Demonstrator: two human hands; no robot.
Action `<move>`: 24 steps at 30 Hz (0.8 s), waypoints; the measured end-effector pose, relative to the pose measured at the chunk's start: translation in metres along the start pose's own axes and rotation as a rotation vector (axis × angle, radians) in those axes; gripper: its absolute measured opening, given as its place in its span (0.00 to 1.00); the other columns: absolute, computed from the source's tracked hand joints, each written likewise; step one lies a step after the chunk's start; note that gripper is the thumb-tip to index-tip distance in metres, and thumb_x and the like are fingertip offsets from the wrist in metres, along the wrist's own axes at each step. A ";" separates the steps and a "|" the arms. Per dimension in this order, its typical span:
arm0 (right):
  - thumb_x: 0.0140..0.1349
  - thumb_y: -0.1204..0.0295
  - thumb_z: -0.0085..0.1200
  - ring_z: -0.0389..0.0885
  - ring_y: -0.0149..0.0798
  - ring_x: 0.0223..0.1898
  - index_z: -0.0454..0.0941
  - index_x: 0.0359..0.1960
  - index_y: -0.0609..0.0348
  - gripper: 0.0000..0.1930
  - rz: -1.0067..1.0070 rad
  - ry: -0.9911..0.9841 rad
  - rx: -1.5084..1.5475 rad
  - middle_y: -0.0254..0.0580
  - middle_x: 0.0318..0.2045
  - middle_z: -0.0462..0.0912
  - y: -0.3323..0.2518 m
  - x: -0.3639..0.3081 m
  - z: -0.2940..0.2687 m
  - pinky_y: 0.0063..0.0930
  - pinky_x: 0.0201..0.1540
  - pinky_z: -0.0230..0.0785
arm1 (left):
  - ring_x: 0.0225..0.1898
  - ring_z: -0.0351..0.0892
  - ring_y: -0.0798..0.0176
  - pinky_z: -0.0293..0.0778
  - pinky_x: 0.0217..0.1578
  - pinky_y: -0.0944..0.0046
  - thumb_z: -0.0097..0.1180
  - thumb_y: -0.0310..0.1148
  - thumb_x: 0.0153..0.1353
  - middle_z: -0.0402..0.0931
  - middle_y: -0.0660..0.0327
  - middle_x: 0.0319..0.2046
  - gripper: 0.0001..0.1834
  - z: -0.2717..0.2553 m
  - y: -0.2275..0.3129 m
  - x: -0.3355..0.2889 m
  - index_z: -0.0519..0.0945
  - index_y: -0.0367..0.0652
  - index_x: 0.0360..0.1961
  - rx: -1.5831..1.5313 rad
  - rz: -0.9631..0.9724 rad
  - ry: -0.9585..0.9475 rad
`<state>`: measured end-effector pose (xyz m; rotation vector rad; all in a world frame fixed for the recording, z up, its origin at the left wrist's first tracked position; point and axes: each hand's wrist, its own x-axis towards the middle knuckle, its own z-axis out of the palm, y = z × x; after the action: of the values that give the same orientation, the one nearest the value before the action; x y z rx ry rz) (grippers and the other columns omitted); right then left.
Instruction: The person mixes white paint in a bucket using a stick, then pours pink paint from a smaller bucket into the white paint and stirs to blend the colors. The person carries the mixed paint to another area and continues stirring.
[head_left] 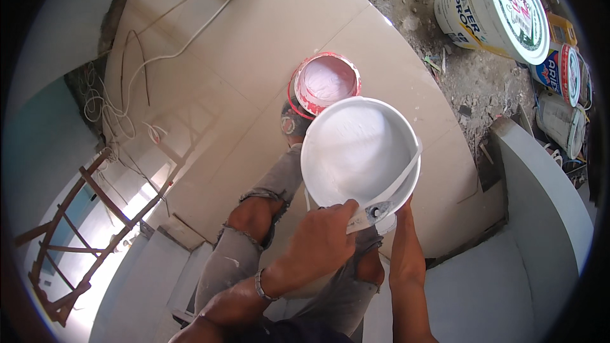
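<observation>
A white bucket (356,146) with a smooth white paste or paint inside is held up in front of my legs, tilted so its mouth faces me. My right hand (405,206) supports it from the lower right; its fingers are mostly hidden behind the bucket. My left hand (327,232) is closed around the end of a flat, white-smeared tool (379,209), like a scraper, which lies across the bucket's near right rim. Just beyond stands a smaller red-rimmed pail (327,79) on the floor, with pale pinkish-white material in it and its red handle hanging down.
Beige tiles (254,82) cover the floor. A large lidded bucket (492,13) and smaller tubs (559,73) stand on rubble at the far right. Loose cables (136,76) run along the left, near a wooden frame (82,241). A low curved wall (540,197) rises on the right.
</observation>
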<state>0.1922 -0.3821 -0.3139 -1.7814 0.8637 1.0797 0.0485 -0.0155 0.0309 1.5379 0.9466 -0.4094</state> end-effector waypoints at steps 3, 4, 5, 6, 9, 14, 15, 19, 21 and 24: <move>0.71 0.51 0.46 0.79 0.44 0.54 0.69 0.63 0.67 0.31 -0.048 -0.058 0.010 0.46 0.55 0.79 0.015 0.012 -0.012 0.36 0.57 0.71 | 0.37 0.77 0.31 0.71 0.36 0.39 0.54 0.26 0.56 0.77 0.38 0.29 0.16 -0.008 -0.003 0.003 0.74 0.35 0.46 0.012 -0.012 -0.025; 0.71 0.52 0.46 0.79 0.44 0.54 0.69 0.63 0.68 0.31 -0.060 -0.062 0.025 0.46 0.54 0.79 0.019 0.011 -0.019 0.36 0.57 0.72 | 0.37 0.77 0.31 0.71 0.36 0.39 0.54 0.26 0.56 0.77 0.38 0.29 0.15 -0.010 -0.003 0.004 0.74 0.35 0.46 0.018 -0.008 -0.023; 0.71 0.53 0.46 0.79 0.44 0.53 0.70 0.62 0.68 0.29 -0.062 -0.070 0.043 0.45 0.53 0.79 0.019 0.005 -0.018 0.36 0.56 0.72 | 0.37 0.77 0.31 0.71 0.36 0.39 0.55 0.26 0.57 0.77 0.38 0.29 0.15 -0.011 -0.005 0.006 0.74 0.35 0.46 0.022 -0.017 -0.013; 0.72 0.55 0.45 0.79 0.43 0.53 0.71 0.61 0.68 0.28 -0.067 -0.076 0.064 0.45 0.53 0.80 0.017 -0.003 -0.017 0.36 0.55 0.72 | 0.37 0.77 0.31 0.71 0.36 0.39 0.55 0.27 0.57 0.77 0.38 0.29 0.14 -0.013 -0.007 0.007 0.74 0.35 0.45 0.013 -0.019 -0.018; 0.72 0.59 0.45 0.80 0.41 0.47 0.73 0.57 0.68 0.24 -0.200 0.006 -0.090 0.45 0.47 0.81 0.014 -0.028 -0.019 0.36 0.50 0.73 | 0.37 0.77 0.31 0.70 0.36 0.39 0.56 0.27 0.58 0.77 0.38 0.29 0.13 -0.019 -0.008 0.011 0.74 0.36 0.44 -0.008 -0.018 -0.031; 0.70 0.67 0.48 0.77 0.32 0.34 0.74 0.44 0.66 0.13 -0.449 0.342 -0.221 0.43 0.33 0.79 -0.024 -0.128 0.012 0.27 0.36 0.73 | 0.36 0.76 0.30 0.70 0.36 0.39 0.55 0.28 0.59 0.77 0.37 0.29 0.11 -0.024 -0.010 0.014 0.75 0.36 0.42 -0.042 -0.026 -0.025; 0.70 0.69 0.49 0.75 0.30 0.31 0.73 0.41 0.64 0.09 -0.505 0.331 -0.255 0.41 0.29 0.77 -0.042 -0.163 0.023 0.24 0.33 0.71 | 0.36 0.76 0.30 0.70 0.36 0.39 0.55 0.28 0.60 0.77 0.37 0.29 0.10 -0.025 -0.011 0.016 0.75 0.35 0.42 -0.045 -0.035 -0.027; 0.69 0.70 0.52 0.74 0.27 0.26 0.73 0.37 0.61 0.07 -0.553 0.116 -0.220 0.36 0.23 0.75 -0.084 -0.295 0.073 0.21 0.29 0.66 | 0.37 0.76 0.30 0.70 0.37 0.39 0.55 0.29 0.61 0.77 0.36 0.29 0.10 -0.026 -0.011 0.019 0.75 0.34 0.40 -0.062 -0.017 -0.020; 0.65 0.73 0.55 0.76 0.27 0.31 0.75 0.36 0.63 0.06 -0.558 -0.054 -0.347 0.38 0.27 0.78 -0.100 -0.354 0.110 0.19 0.35 0.69 | 0.37 0.76 0.30 0.70 0.37 0.39 0.55 0.30 0.61 0.77 0.36 0.29 0.10 -0.028 -0.011 0.021 0.75 0.33 0.39 -0.065 -0.005 -0.031; 0.59 0.77 0.62 0.79 0.29 0.38 0.75 0.43 0.66 0.13 -0.435 -0.416 -0.391 0.40 0.36 0.81 -0.105 -0.399 0.151 0.22 0.43 0.71 | 0.36 0.77 0.30 0.70 0.37 0.38 0.55 0.32 0.62 0.77 0.36 0.29 0.12 -0.031 -0.011 0.023 0.74 0.32 0.38 -0.054 -0.022 -0.073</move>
<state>0.0799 -0.1542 0.0450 -1.8382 0.0055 1.3118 0.0463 0.0204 0.0137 1.4548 0.9118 -0.4495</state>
